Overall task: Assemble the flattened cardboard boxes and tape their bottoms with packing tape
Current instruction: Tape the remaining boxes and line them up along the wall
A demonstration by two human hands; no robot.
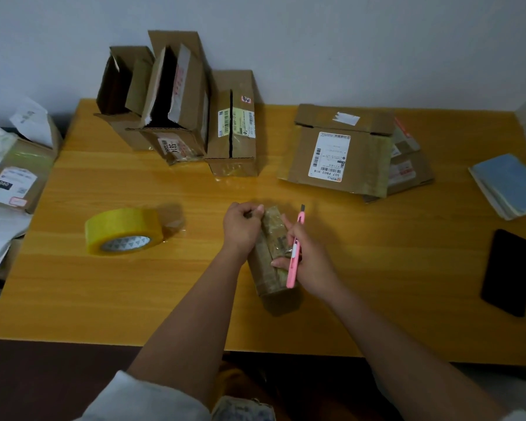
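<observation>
A small box (271, 253) sits on the yellow table (104, 299), a bit right of the middle of the frame. Its long side runs from near the person up toward the wall, leaning a little to the left. It is brown and wrapped in shiny, crinkly tape.

The left hand (240, 226) is curled tight at the far top edge of the box, pinching something there. The right hand (307, 259) grips a pink knife (296, 247) with fingers touching the box. The knife tip points up and away from the person.

A yellow tape roll (123, 230) lies flat at the middle left. Put-together boxes (176, 104) stand at the upper left by the wall. One shows "5814". Flat boxes (343, 150) lie at the upper right, and a white label there reads "507 PB02 H18". A black phone (509, 271) lies at the right edge.
</observation>
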